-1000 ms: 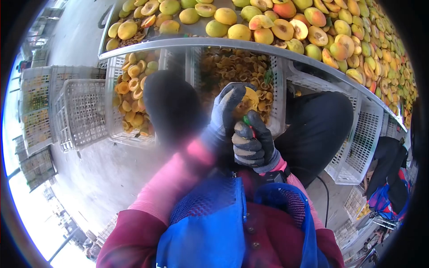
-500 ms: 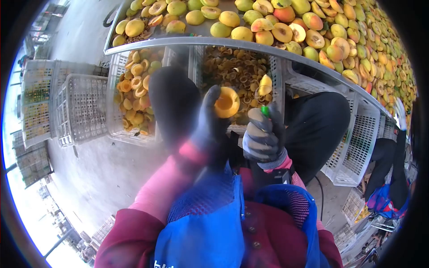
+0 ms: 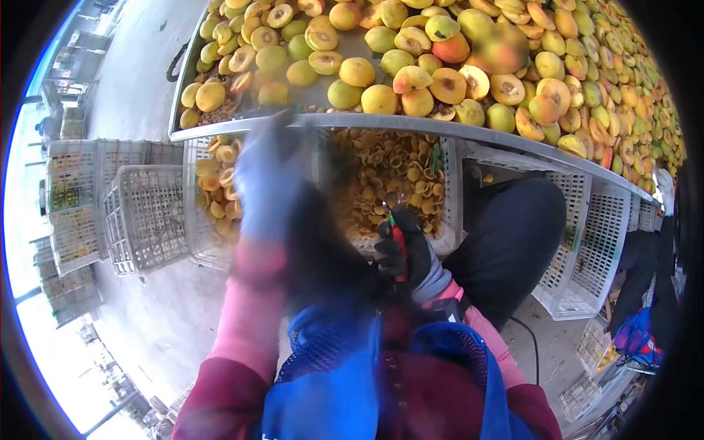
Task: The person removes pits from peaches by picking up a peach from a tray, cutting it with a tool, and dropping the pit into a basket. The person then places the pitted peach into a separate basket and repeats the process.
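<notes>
My left hand (image 3: pixel 273 165), in a grey and dark glove, is smeared by motion at the near edge of the metal table, above the crate of hollowed peach halves (image 3: pixel 218 180). Its fingers are too blurred to show whether they hold anything. My right hand (image 3: pixel 412 248), also gloved, is wrapped round a pitting tool (image 3: pixel 397 238) with a red and green handle and a small metal loop at its tip. That tool points up, over a crate of brown-orange scraps (image 3: pixel 381 172). Halved and whole yellow peaches (image 3: pixel 447 84) cover much of the table.
The metal table rim (image 3: pixel 411 123) crosses in front of me. Empty-looking plastic crates (image 3: pixel 150 220) stand on the left, and white crates (image 3: pixel 587 242) on the right. Another person's gloved hand (image 3: pixel 664 189) is at the table's far right. A cable (image 3: pixel 535 352) hangs at right.
My left hand has moved up and left to the table edge; the hollowed peach half is no longer seen in it. My right hand has lowered and turned, exposing the tool. The view has tilted up.
</notes>
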The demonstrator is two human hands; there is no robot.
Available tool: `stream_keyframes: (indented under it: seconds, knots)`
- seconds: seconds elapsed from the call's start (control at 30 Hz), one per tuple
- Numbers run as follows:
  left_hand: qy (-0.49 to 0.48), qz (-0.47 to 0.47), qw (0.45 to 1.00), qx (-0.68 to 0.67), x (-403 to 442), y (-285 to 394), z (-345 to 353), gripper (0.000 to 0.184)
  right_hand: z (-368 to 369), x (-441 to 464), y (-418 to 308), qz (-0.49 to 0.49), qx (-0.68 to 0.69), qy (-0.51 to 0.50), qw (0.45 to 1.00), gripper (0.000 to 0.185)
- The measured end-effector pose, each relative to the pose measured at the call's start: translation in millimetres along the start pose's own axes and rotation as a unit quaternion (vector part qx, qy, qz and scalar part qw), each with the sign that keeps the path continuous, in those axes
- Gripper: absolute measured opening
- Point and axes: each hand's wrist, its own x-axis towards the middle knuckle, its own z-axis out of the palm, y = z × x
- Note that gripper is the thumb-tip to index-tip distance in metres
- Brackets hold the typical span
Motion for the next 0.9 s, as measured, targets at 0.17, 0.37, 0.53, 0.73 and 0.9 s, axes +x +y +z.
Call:
stream_keyframes:
  seconds: [0.17, 0.37, 0.53, 0.73, 0.9]
  knots:
    - [-0.232, 0.121, 0.938, 0.226, 97, -4, 98, 0.060, 22, -8, -10, -0.100, -0.103, 0.182, 0.973, 0.041]
    - [-0.244, 0.175, 0.946, 0.120, 109, 1, 71, 0.061, 28, -18, -21, -0.204, -0.196, 0.189, 0.941, 0.040]
    - [-0.359, -0.148, 0.790, -0.475, 24, 24, 33, 0.057, 58, -24, -11, -0.320, -0.332, 0.146, 0.875, 0.031]
    - [-0.259, -0.108, 0.837, -0.470, -59, 43, 55, 0.042, 59, -16, -2, -0.380, -0.490, 0.138, 0.772, 0.036]
    - [-0.200, -0.180, 0.822, -0.502, -69, 60, 58, 0.040, 70, -20, 0, -0.471, -0.682, 0.191, 0.526, 0.033]
